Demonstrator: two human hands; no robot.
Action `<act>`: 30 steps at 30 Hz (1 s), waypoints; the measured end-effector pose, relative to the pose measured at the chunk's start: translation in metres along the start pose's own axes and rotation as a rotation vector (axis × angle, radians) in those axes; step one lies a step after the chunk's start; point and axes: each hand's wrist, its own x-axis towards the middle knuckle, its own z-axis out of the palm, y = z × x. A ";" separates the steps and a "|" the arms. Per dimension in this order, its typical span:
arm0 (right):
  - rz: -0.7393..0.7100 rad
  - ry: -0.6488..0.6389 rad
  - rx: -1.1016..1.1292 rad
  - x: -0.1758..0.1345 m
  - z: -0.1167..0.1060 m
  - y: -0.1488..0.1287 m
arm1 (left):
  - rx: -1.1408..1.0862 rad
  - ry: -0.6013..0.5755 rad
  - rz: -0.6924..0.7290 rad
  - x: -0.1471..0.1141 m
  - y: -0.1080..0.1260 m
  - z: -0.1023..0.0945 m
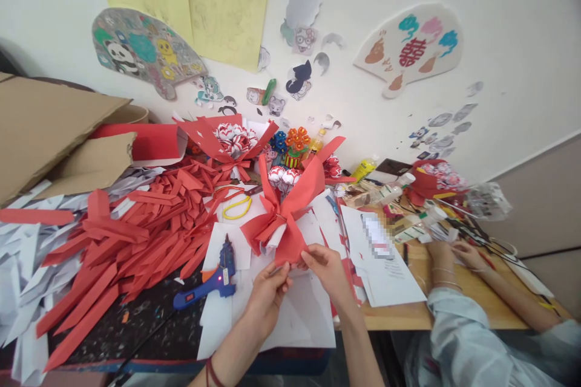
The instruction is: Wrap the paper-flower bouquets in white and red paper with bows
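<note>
A paper flower bouquet in red wrapping paper [295, 205] lies in front of me, its white-and-red paper flowers [284, 176] pointing away. The wrap is gathered at a narrow waist and flares out towards me. My left hand [267, 293] pinches the near lower edge of this red paper. Close beside it, my right hand [330, 269] grips the same edge between thumb and fingers. White paper sheets [299, 314] lie beneath both hands. To the left, a blue glue gun [213, 281] rests on the table with a small red light lit.
Folded red paper strips [136, 224] and white ones [27, 278] heap up on the left. Yellow-handled scissors [236, 208] lie behind the glue gun. Another wrapped bouquet [236, 139] stands against the wall. On the right, a co-worker's hands [454, 254] work over a wooden table.
</note>
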 end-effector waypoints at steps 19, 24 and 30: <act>0.094 0.019 0.118 0.004 0.009 0.001 | 0.185 0.004 0.168 0.000 0.001 0.000; 0.059 0.017 0.176 0.007 0.009 0.006 | 0.232 -0.026 0.182 0.002 0.006 0.000; -0.039 0.082 0.103 0.012 0.008 0.016 | 0.267 0.035 0.246 0.008 0.002 0.001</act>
